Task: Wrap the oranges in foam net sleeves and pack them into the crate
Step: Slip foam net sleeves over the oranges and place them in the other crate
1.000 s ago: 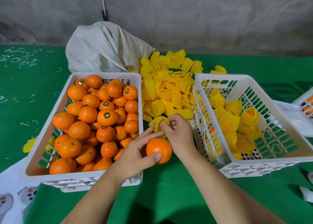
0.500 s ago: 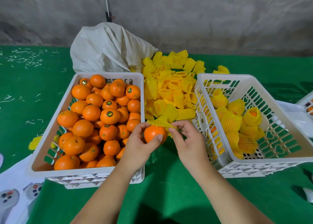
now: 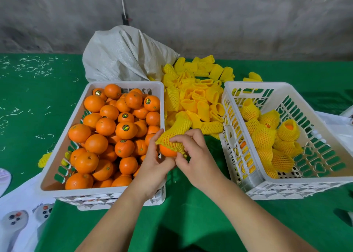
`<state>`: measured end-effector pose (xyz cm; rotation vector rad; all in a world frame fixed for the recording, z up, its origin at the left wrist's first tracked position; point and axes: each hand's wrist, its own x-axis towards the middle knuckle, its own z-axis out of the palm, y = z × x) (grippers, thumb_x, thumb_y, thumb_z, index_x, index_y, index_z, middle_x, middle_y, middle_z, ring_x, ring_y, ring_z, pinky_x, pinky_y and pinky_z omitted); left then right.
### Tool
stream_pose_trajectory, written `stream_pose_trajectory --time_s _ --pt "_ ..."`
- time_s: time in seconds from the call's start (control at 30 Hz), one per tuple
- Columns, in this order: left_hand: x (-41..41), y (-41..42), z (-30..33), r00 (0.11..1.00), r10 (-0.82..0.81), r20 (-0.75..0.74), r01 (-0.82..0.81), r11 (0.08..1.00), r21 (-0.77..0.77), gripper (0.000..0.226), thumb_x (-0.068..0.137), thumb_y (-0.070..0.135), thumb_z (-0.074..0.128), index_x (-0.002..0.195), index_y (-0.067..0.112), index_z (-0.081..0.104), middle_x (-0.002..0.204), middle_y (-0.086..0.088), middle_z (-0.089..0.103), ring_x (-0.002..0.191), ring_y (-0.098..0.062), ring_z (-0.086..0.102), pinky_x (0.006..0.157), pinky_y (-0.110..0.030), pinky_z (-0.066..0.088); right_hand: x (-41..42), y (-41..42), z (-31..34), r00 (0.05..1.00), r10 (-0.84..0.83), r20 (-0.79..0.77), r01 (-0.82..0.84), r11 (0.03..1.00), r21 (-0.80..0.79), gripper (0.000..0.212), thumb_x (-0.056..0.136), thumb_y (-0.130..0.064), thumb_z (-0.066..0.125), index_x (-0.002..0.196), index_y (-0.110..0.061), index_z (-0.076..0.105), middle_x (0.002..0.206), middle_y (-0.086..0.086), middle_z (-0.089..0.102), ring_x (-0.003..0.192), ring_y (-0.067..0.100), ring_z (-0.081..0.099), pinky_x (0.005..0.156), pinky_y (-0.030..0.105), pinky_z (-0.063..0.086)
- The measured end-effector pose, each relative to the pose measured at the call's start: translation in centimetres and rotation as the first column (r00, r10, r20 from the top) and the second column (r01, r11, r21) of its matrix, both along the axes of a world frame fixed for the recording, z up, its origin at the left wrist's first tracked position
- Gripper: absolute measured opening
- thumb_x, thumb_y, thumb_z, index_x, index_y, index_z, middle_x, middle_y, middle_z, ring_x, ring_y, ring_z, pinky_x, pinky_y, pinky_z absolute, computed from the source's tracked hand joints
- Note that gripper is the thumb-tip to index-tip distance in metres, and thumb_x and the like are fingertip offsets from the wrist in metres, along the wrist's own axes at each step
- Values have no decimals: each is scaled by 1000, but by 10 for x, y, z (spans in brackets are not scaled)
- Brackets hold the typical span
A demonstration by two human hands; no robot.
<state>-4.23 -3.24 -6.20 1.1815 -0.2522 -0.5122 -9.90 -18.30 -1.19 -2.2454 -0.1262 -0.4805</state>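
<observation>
Orange (image 3: 167, 151) half-sleeved, held between both hands over the green table (image 3: 191, 213), in the gap betw. the two white crates. Left hand (image 3: 152, 167) cups the fruit from below and the left side, fingers curled round it, forefinger raised vs. the net's edge. Right hand (image 3: 193, 156) pinches the foam net sleeve (image 3: 176, 131) at its mouth w/ thumb and fingertips, stretching it over the orange's top. Sleeve's long axis runs up and away from the hands, free end leaning toward the loose sleeve pile (image 3: 194, 97); its mouth faces down onto the fruit, so the pull likely needs to go down and toward the person. Only the upper part looks covered; bare skin shows below. Packing crate (image 3: 286, 183), w/ wrapped oranges (image 3: 263, 135) inside, sits just right of the right hand, the nearer one for the drop. Supply crate (image 3: 63, 137) of unwrapped fruit sits at left, touching the left wrist area.
</observation>
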Motion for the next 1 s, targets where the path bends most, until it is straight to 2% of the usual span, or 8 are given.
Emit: stream_pose_trajectory --time_s 0.2,0.37,0.5,0.6,0.7,0.8,0.93,1.0 --pt "-10 -17 13 955 288 67 -291 956 37 56 82 27 86 129 34 58 104 -9 74 85 -25 70 69 -39 61 2 -8 25 998 7 61 -1 995 -102 30 89 0 69 118 -7 74 106 -2 45 96 11 50 79 19 43" --pt "-7 -18 17 922 375 -96 -381 924 -41 41 88 1 74 121 15 54 91 1 75 82 -15 73 67 -27 60 -13 27 30 989 104 106 -81 975 -206 32 82 3 68 111 -9 72 101 7 52 91 21 54 74 30 48" --pt "-10 -17 19 952 293 -92 -299 952 -60 47 81 16 65 126 13 53 97 -8 69 91 -25 65 73 -38 56 -2 18 22 992 -101 76 110 986 -126 64 82 -11 75 143 -13 54 130 7 48 122 26 49 99 37 49" --pt "-11 -14 18 966 260 -10 -260 965 -40 67 77 26 77 138 24 50 112 -4 73 103 -27 70 79 -38 61 -1 12 14 995 -93 47 95 994 -48 60 87 -7 66 146 -11 53 133 4 45 125 24 49 100 44 51" --pt "-11 -13 16 960 263 99 -259 965 -49 68 86 26 77 147 26 48 130 -10 69 118 -28 69 92 -43 61 1 10 4 983 -57 174 75 992 -97 52 92 1 58 143 -5 57 125 12 52 116 27 57 95 44 54" --pt "-8 -16 18 949 307 73 -302 951 -73 40 93 25 63 133 18 60 111 -14 72 93 -27 70 73 -36 59 3 6 -2 965 -92 247 108 993 -50 38 89 9 63 126 3 69 103 16 59 90 30 64 75 48 58" --pt "-9 -15 14 943 333 -8 -333 939 -85 12 93 17 52 97 16 63 80 -6 63 78 -22 63 62 -29 56 -7 25 -7 954 19 301 13 995 -103 31 93 -4 58 120 2 72 97 11 59 86 20 62 73 31 56" --pt "-9 -13 14 952 302 49 -298 951 -80 21 95 15 54 114 12 64 99 -10 69 95 -28 67 76 -37 60 -9 30 -3 974 -51 223 25 992 120 34 92 -16 59 123 -8 69 101 1 58 91 10 59 78 21 51"
